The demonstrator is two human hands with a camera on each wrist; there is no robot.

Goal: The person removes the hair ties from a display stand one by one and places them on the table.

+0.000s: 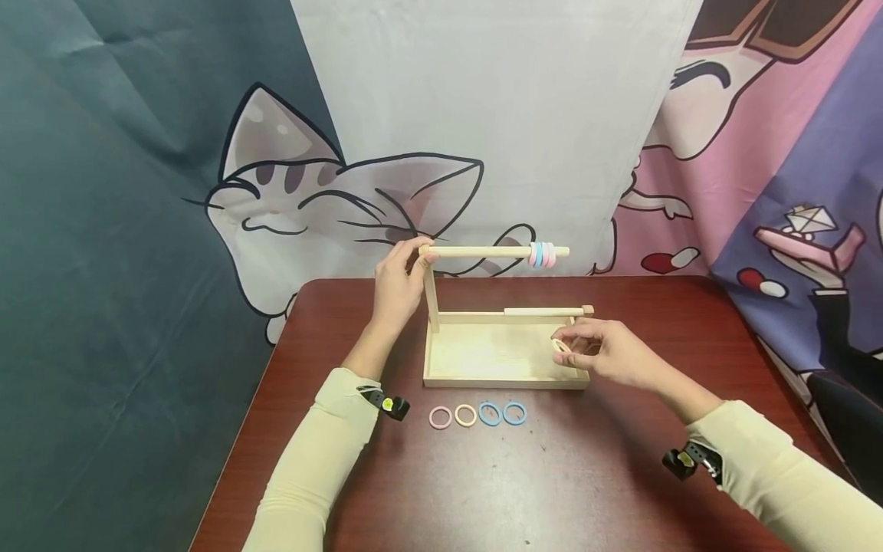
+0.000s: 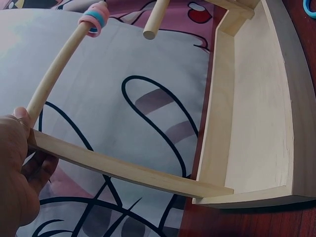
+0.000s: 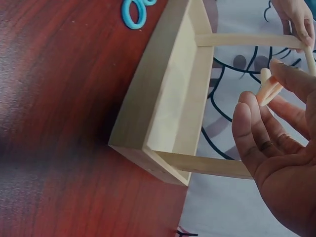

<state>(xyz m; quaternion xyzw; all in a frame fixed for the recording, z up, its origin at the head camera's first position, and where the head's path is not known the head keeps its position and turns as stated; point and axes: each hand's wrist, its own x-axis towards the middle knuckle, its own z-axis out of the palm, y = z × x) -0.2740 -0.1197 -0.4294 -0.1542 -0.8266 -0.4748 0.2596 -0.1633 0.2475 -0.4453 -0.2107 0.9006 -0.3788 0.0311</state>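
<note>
In the head view my left hand (image 1: 398,282) grips the top of an upright wooden post (image 1: 431,299), where a horizontal dowel (image 1: 476,251) joins it. Pink, blue and white rings (image 1: 542,254) hang near the dowel's free right end. My right hand (image 1: 612,353) pinches a pale yellow ring (image 1: 560,346) between thumb and fingertips, over the right end of a shallow wooden tray (image 1: 503,382). The right wrist view shows this ring (image 3: 270,92) tilted at the fingertips, apart from the dowel.
A second, lower dowel (image 1: 541,312) runs leftward from a post at the tray's right end. Before the tray, on the dark red table (image 1: 552,491), lie a pink ring (image 1: 440,428), a yellow ring (image 1: 465,425) and two blue rings (image 1: 516,424). A printed cloth (image 1: 510,115) hangs behind.
</note>
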